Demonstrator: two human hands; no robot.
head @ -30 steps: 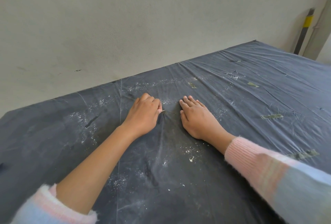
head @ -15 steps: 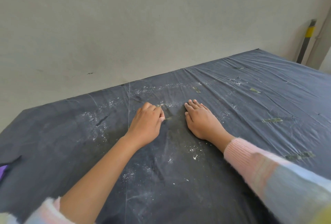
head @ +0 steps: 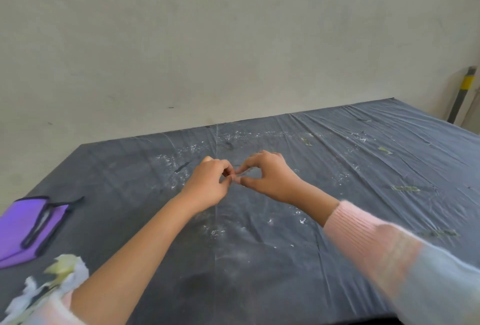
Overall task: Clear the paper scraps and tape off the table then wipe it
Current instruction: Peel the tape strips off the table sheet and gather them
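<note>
The table [head: 259, 259] wears a dark wrinkled plastic cover dusted with white paper crumbs [head: 218, 232]. Both hands are raised a little above its middle and meet at the fingertips. My left hand [head: 210, 184] pinches a tiny scrap between thumb and curled fingers. My right hand [head: 267, 176] pinches at the same spot with thumb and forefinger; the scrap itself is too small to make out. Greenish tape strips [head: 405, 189] [head: 384, 150] [head: 306, 141] stick to the cover on the right. A heap of white and yellowish paper scraps [head: 52, 285] lies at the near left.
A purple pouch with a black strap [head: 26, 226] lies at the left edge. A pale wall runs along the table's far side. A grey pole with a yellow band [head: 462, 93] leans in the far right corner.
Both hands lifted off the cover and came together, fingertips pinching a small scrap. My right hand went from flat to curled. The view tilted, bringing the purple pouch and scrap heap into sight.
</note>
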